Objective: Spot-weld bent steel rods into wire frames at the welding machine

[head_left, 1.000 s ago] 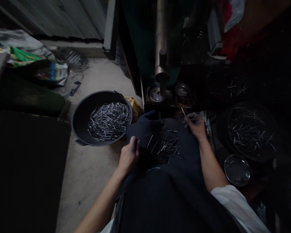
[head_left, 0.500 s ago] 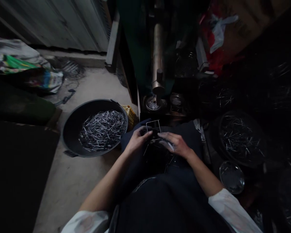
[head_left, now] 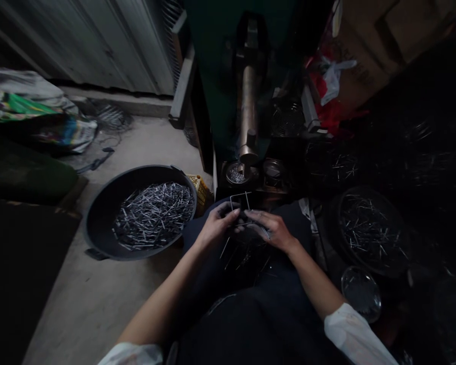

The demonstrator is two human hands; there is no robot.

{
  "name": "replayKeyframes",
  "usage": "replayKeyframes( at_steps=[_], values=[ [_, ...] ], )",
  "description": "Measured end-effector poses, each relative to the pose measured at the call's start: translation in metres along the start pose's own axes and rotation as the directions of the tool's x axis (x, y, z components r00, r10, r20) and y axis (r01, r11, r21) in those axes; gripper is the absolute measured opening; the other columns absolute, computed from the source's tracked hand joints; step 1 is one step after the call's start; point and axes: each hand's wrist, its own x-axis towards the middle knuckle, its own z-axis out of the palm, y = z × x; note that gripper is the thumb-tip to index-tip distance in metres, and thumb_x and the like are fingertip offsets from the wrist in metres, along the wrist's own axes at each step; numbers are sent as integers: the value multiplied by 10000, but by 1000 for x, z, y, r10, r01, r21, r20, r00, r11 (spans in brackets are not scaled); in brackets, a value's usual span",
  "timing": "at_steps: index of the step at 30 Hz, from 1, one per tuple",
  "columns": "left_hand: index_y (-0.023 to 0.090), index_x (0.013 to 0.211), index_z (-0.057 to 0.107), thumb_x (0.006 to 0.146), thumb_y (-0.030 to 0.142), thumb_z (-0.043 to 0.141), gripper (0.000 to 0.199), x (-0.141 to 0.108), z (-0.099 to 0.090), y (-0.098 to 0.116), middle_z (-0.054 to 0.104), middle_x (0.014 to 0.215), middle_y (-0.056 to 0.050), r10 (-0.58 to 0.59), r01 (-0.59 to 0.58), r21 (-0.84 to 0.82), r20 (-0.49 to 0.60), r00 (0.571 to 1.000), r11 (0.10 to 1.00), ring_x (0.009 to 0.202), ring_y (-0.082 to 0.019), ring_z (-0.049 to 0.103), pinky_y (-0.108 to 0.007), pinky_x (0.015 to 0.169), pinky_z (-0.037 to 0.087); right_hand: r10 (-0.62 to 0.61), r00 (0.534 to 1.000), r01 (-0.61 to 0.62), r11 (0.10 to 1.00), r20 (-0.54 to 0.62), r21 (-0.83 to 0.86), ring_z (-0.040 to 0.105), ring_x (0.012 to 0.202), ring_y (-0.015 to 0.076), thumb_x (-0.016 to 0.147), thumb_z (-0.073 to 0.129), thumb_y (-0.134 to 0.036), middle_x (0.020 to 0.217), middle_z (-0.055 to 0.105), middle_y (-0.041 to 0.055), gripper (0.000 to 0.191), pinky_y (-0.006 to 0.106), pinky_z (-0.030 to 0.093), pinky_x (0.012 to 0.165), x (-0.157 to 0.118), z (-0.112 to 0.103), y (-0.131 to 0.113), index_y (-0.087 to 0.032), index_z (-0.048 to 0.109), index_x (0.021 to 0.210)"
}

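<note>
Above my lap, my left hand (head_left: 219, 223) pinches a thin bent metal wire (head_left: 232, 202) between thumb and fingers. The wire forms an angular open frame standing up over the fingertips. My right hand (head_left: 272, 228) faces it from the other side, its fingers curled in at the frame's right leg. Thin metal rods (head_left: 266, 231) stick out beneath the right fingers. Both sets of fingertips look dark and almost meet. More loose thin wires (head_left: 243, 261) lie in the shadow on my lap below the hands.
A wide black basin (head_left: 95, 213) full of thin metal pieces stands left, beside a yellow crate (head_left: 199, 188). Ahead is a machine with a metal cylinder (head_left: 248, 111) above a small dish (head_left: 235, 175) of bits. A dark basin (head_left: 372, 233) and a clear bowl (head_left: 361, 294) are right.
The view has shifted, so the surroundings sit lower in it. My hands have come closer together, and the frame's top has tilted, its right leg now poking past the corner.
</note>
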Motion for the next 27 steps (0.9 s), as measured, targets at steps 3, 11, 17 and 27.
replayKeyframes(
  at_steps=[3, 11, 17, 27],
  values=[
    [139, 1106, 610, 744, 456, 824, 526, 0, 0, 1, 693, 730, -32, -2, 2, -11, 3, 1000, 1000, 577, -138, 658, -247, 569, 567, 48, 999, -48, 998, 20, 30, 678, 1199, 201, 960, 640, -205, 1323, 689, 46, 471, 362, 560, 1054, 2, -1, -2, -308, 586, 1416],
    [145, 1087, 622, 750, 440, 824, 492, 2, 2, 3, 691, 760, -41, 32, -32, -21, 2, 999, 999, 625, -150, 662, -255, 563, 578, 244, 970, -240, 948, 7, 208, 725, 1098, 205, 909, 721, -306, 1217, 745, 28, 353, 337, 576, 983, 7, -2, -4, -302, 708, 1262],
    [152, 1070, 626, 780, 432, 801, 439, 2, 2, 2, 674, 731, -28, 25, -24, -25, 28, 999, 999, 584, -132, 637, -244, 543, 564, 271, 963, -259, 927, -7, 269, 719, 1111, 207, 890, 746, -296, 1216, 746, 32, 355, 341, 566, 991, 4, 0, -3, -302, 718, 1244],
    [161, 1072, 634, 774, 445, 802, 445, 7, 2, 5, 670, 720, -17, 49, -49, -3, 15, 999, 999, 599, -132, 639, -225, 549, 544, 255, 966, -238, 937, -35, 255, 737, 1058, 194, 887, 752, -289, 1180, 759, 32, 355, 317, 576, 957, 10, -1, -3, -303, 720, 1240]
  ],
)
